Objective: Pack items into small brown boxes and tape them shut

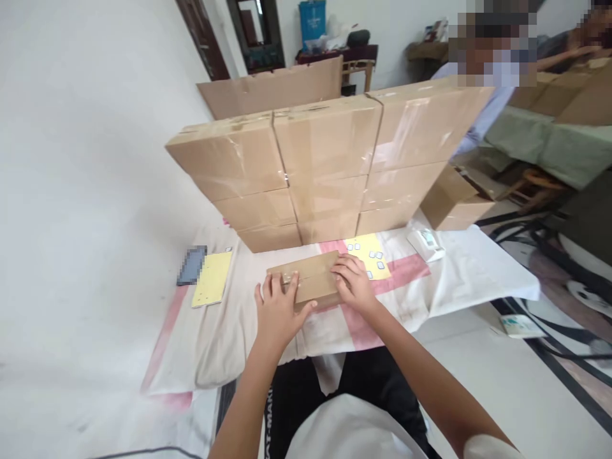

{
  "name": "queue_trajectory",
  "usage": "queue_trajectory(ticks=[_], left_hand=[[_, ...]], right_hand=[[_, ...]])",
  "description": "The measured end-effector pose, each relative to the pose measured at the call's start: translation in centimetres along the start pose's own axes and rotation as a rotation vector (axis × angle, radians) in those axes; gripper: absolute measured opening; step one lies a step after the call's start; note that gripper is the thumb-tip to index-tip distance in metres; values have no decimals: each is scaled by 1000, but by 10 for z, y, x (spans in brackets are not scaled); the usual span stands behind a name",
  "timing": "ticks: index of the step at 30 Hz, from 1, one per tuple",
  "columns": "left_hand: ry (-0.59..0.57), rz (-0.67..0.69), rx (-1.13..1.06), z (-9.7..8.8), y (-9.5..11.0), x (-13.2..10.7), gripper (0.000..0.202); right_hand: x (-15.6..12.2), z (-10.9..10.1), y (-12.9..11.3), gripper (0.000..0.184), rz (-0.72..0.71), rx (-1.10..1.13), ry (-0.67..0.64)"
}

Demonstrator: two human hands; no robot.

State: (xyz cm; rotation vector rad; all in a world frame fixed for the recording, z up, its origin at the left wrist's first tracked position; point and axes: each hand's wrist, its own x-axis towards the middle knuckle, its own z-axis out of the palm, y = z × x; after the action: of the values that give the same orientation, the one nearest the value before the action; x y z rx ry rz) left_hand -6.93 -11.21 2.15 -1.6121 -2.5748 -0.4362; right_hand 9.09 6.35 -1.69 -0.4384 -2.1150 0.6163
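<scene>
A small flat cardboard box (313,271) lies on the cloth-covered table in front of me, a strip of clear tape on its top. My left hand (281,311) grips its left end, fingers spread over the top and thumb along the near edge. At the right end, my right hand (352,280) has its fingers bent over the top and side. The undersides of both hands are hidden. Just right of the box is a yellow sheet (380,245) with several small white stickers or tags on it.
Several taped cardboard boxes form a wall (325,153) behind the work spot. A yellow card (213,277) and a dark phone-like item (192,264) lie left. A white packet (425,244) sits right. An opened carton (459,201) and a co-worker (482,115) are beyond.
</scene>
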Motion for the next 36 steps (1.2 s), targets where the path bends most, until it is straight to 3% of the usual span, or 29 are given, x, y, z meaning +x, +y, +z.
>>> queue_trajectory(ticks=[3, 5, 9, 13, 17, 20, 22, 27, 29, 36], left_hand=[[-50, 0, 98, 0, 9, 2, 88], [-75, 10, 161, 0, 10, 5, 85], [-92, -19, 240, -1, 12, 13, 79], [-116, -57, 280, 0, 17, 15, 78], [-143, -84, 278, 1, 21, 12, 79], [-136, -88, 271, 3, 21, 7, 77], [-133, -94, 270, 4, 22, 5, 76], [-131, -101, 294, 6, 25, 2, 76], [-129, -102, 305, 6, 27, 2, 77], [-127, -125, 318, 5, 32, 0, 72]], right_hand=[[-5, -15, -1, 24, 78, 48, -54], [-14, -34, 10, 24, 151, 57, -9], [-39, -85, 61, 30, 412, -21, 219], [-51, -111, 112, 31, 767, -107, 159], [-39, -115, 136, 30, 798, -207, 125], [-26, -133, 146, 46, 782, -353, 266], [-20, -152, 154, 51, 849, -462, 323], [-10, -197, 183, 26, 1138, -386, 108], [-2, -210, 192, 27, 1221, -311, 40], [34, -232, 211, 19, 1548, -24, -159]])
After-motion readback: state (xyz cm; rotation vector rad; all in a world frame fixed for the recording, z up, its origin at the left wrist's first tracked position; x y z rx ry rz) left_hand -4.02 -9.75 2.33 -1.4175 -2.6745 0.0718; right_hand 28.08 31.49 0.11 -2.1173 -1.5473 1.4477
